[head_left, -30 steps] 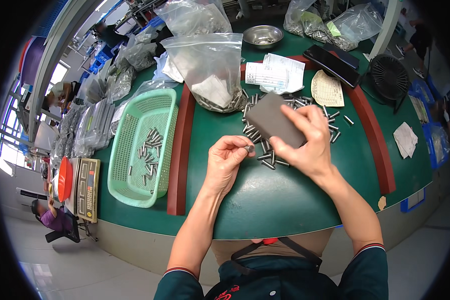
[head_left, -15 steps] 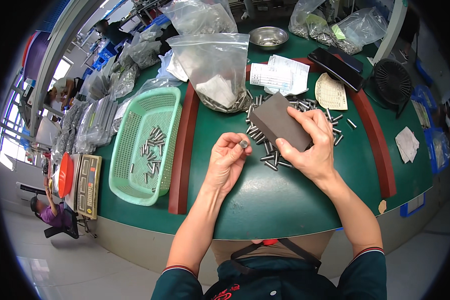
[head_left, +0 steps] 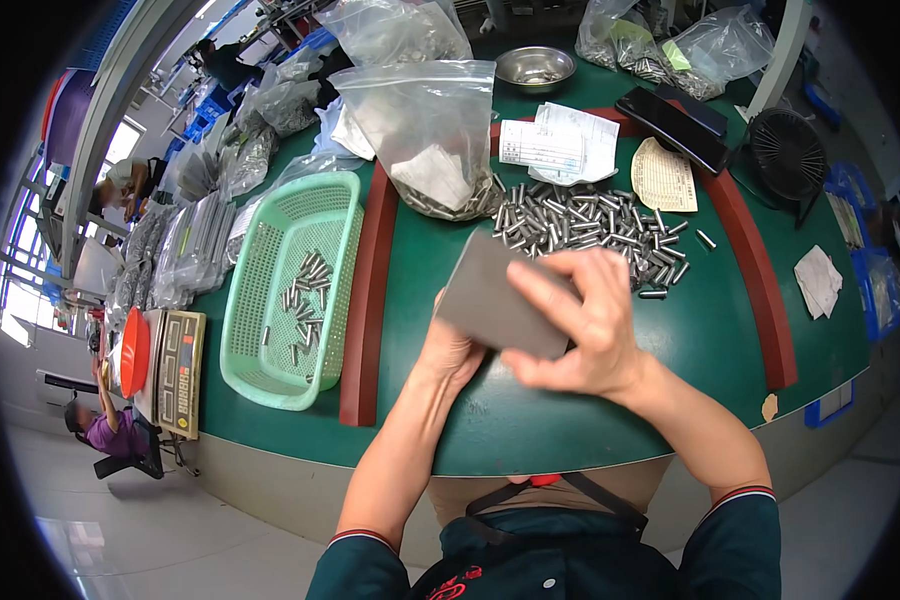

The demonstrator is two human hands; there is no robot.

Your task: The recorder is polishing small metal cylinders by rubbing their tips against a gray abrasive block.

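At the left, a red-orange dish (head_left: 133,352) stands by a scale (head_left: 178,375). Next comes a pale green perforated basket (head_left: 275,388); short metal pins (head_left: 290,298) lie scattered across its floor, most toward the right side. A red-brown strip (head_left: 364,340) runs along the green surface (head_left: 530,440) just beside it. Beyond the strip a clear zip bag (head_left: 420,115) stands upright, small metal parts and a white paper in its bottom.

The left hand (head_left: 447,352) is partly hidden behind a flat block; whether its fingers are together, or around anything, I cannot tell. That block (head_left: 492,292) is dark grey, matt and rectangular, held tilted above the surface, its edge blurred. Farther back sits a round steel bowl (head_left: 530,88) with a few small pieces inside. The right hand (head_left: 605,325) has its fingers clamped on the grey block, some spread over the face, the thumb near its lower edge.

Behind that hand lies a loose heap of shiny, cylindrical steel pins (head_left: 580,215). Clear bags (head_left: 720,50) of metal parts rest at the upper right.
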